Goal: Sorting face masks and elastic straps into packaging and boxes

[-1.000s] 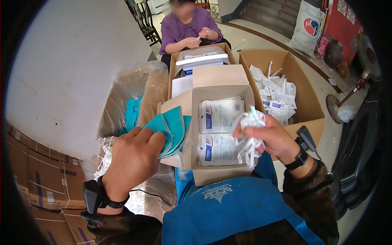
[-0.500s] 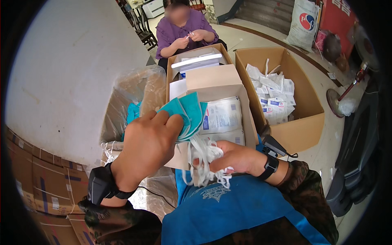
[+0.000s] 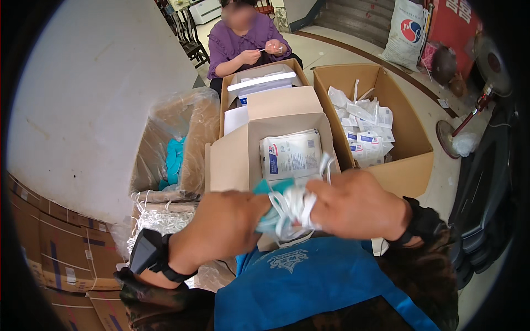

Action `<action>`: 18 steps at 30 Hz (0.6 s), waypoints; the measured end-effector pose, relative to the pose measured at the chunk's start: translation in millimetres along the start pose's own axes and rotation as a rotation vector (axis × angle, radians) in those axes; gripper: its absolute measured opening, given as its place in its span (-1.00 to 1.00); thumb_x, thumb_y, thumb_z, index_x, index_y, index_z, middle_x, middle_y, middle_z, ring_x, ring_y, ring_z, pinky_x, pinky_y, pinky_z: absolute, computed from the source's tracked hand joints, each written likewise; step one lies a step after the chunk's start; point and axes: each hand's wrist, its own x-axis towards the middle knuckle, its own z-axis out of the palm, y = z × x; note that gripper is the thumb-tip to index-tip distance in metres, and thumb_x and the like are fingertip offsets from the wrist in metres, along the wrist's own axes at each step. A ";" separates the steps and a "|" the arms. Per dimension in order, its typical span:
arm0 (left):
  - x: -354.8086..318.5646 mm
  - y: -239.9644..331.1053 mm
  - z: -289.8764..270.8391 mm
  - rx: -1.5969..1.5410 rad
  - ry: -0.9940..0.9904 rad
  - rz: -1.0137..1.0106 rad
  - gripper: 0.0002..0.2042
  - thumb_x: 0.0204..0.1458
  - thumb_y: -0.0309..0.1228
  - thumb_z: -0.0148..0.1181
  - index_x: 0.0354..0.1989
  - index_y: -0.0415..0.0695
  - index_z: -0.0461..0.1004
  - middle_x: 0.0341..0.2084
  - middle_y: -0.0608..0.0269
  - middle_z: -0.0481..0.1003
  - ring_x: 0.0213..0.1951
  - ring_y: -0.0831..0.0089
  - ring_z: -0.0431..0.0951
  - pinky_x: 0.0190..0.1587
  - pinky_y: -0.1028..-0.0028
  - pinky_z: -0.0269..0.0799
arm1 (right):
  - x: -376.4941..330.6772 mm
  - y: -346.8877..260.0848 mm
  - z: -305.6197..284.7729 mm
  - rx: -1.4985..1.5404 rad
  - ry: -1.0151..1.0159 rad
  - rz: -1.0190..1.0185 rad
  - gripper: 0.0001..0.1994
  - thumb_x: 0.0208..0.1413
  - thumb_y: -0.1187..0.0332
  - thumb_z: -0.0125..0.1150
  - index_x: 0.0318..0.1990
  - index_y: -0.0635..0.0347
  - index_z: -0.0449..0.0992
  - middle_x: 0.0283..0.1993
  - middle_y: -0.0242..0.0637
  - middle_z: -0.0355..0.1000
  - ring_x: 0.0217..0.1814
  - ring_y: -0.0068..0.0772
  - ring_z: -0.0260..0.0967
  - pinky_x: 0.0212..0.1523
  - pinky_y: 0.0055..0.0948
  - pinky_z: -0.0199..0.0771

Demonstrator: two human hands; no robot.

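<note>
Two hands grip teal masks (image 3: 266, 204) bundle, white ear loops (image 3: 292, 207) bunched; left hand (image 3: 223, 226), right hand (image 3: 356, 204).

So there's a small stack of teal face masks (image 3: 269, 205), folded flat and mostly covered up, just the top edge and one corner poking out. It's held up in the air right in front of an open cardboard box, not resting on anything. Bunched against its right side is a tangle of white ear loops (image 3: 292, 208), thin elastic cord all looped and crumpled, with a couple of loops sticking up above the bundle.
</note>
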 end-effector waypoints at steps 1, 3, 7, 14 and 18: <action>-6.3 5.6 -4.7 0.017 -0.065 0.047 -0.71 -0.28 -0.40 0.29 -0.33 -0.09 0.38 -0.54 0.18 0.46 -0.45 0.13 0.54 -0.44 0.21 0.44 | -3.7 -6.2 -6.5 -0.001 -0.001 -0.003 -0.89 -0.18 0.36 0.17 -0.54 0.12 0.37 -0.48 -0.32 0.26 -0.54 -0.38 0.38 -0.61 -0.37 0.41; -20.0 15.8 -10.3 -0.056 -0.151 0.147 -0.81 -0.22 -0.40 0.18 -0.39 -0.05 0.34 -0.56 0.24 0.40 -0.48 0.22 0.53 -0.50 0.28 0.44 | -11.8 -13.9 -28.2 0.094 -0.172 -0.194 -0.90 -0.17 0.35 0.16 -0.54 0.09 0.36 -0.51 -0.34 0.21 -0.56 -0.43 0.33 -0.67 -0.41 0.36; -57.6 20.3 -19.9 -0.049 -0.197 0.184 -0.83 -0.23 -0.42 0.16 -0.40 -0.02 0.40 -0.58 0.28 0.39 -0.47 0.32 0.52 -0.52 0.31 0.43 | -39.4 -3.7 -80.3 0.353 -0.440 -0.144 -0.88 -0.22 0.29 0.23 -0.55 0.03 0.41 -0.51 -0.37 0.28 -0.56 -0.45 0.36 -0.70 -0.45 0.31; -70.6 -46.6 -18.8 0.293 0.344 -0.314 -0.70 -0.45 -0.54 0.30 -0.46 -0.13 0.36 -0.61 0.12 0.37 -0.50 0.05 0.45 -0.50 0.19 0.34 | -89.2 59.9 -49.9 0.930 0.198 1.019 -0.81 0.01 0.33 0.28 -0.28 0.23 0.52 -0.54 -0.48 0.42 -0.55 -0.69 0.35 -0.52 -0.59 0.34; -23.8 -33.3 -33.8 0.406 0.476 -0.181 -0.73 -0.44 -0.56 0.29 -0.50 -0.13 0.34 -0.61 0.17 0.34 -0.52 0.12 0.44 -0.52 0.25 0.35 | -53.2 51.9 22.4 1.512 0.185 0.948 -0.73 0.05 0.33 0.27 -0.10 0.20 0.46 -0.32 -0.40 0.49 -0.34 -0.62 0.45 -0.33 -0.59 0.47</action>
